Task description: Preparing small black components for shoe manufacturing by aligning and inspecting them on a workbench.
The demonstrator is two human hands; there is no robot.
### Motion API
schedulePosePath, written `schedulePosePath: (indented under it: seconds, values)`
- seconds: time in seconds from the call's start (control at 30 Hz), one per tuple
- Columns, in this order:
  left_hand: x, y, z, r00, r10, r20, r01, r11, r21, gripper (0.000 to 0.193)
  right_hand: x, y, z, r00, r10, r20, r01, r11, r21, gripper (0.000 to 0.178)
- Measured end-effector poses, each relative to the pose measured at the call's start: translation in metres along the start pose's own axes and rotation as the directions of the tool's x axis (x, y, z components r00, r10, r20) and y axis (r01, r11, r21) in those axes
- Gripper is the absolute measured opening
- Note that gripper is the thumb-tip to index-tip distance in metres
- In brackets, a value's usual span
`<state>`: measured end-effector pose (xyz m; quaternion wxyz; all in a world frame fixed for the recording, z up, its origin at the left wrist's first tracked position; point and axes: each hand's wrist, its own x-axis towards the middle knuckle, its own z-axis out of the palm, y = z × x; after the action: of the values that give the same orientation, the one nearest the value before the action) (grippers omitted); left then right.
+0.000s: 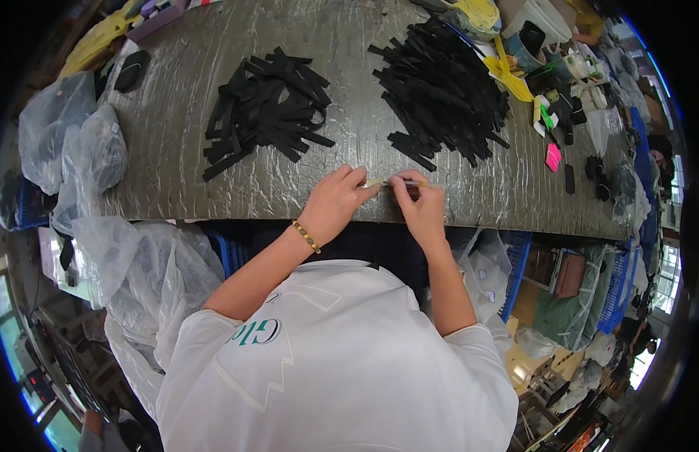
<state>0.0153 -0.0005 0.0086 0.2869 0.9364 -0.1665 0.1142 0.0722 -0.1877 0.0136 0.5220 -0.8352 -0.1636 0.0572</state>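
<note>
Fingers of the left hand and right hand are pinching a thin pale piece between them near the table's front edge. Farther back on the table, a heap of black strips is lying toward its left, a denser heap toward its right.

Plastic bag — left, blue crate — right

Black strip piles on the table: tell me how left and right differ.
The left pile is smaller and looser; the right pile is larger and denser. The left pile's strips point many ways; the right pile's mostly slant alike. Both piles are black.
</note>
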Motion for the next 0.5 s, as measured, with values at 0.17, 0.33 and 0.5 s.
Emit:
schedulePosePath:
  seconds: [0.17, 0.33, 0.5]
  values:
    - [0.000, 0.000, 0.000, 1.000, 0.003, -0.013, -0.003, 1.000, 0.005, 0.034, -0.001, -0.001, 0.001, 1.000, 0.002, -0.022, -0.002, 1.000, -0.003, 0.016]
    - [0.000, -0.002, 0.001, 1.000, -0.005, -0.017, 0.004, 0.999, -0.035, 0.036, -0.005, -0.001, -0.003, 1.000, -0.014, 0.008, 0.014, 1.000, -0.016, 0.016]
    - [-0.004, -0.009, 0.007, 0.995, -0.052, -0.091, 0.035, 0.985, -0.171, 0.045, -0.005, -0.017, 0.004, 0.999, -0.018, 0.037, 0.018, 1.000, 0.000, 0.015]
